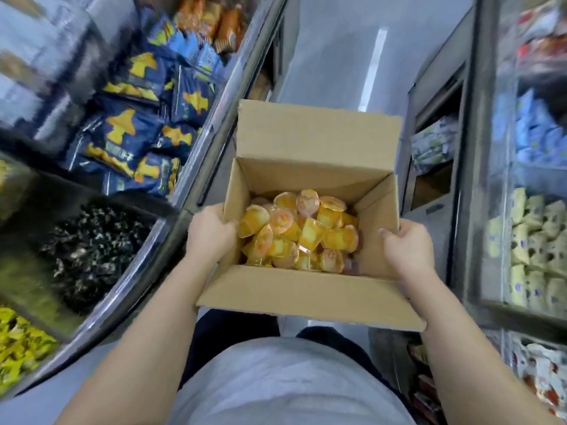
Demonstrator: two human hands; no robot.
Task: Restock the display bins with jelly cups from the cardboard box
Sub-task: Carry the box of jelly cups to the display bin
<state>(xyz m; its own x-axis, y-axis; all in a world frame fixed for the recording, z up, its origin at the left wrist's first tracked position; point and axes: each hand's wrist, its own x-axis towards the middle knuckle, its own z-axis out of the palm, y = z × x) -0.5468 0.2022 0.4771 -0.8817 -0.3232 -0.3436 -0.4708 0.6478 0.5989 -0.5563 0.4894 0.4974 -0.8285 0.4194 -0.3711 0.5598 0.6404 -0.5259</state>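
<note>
Left hand (211, 231) and right hand (405, 248) clamp the open cardboard box (306, 289), fingers curled over its walls; tilting could spill the loose jelly cups (299, 231).

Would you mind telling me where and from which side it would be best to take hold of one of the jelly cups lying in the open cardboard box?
Probably from above, through the open top of the cardboard box, since its walls block the sides. The jelly cups lie tumbled in a loose heap, so pinch a topmost one across its tapered yellow body below the wider lid rim. Both the left hand and right hand grip the box walls, so one must let go first.
</note>
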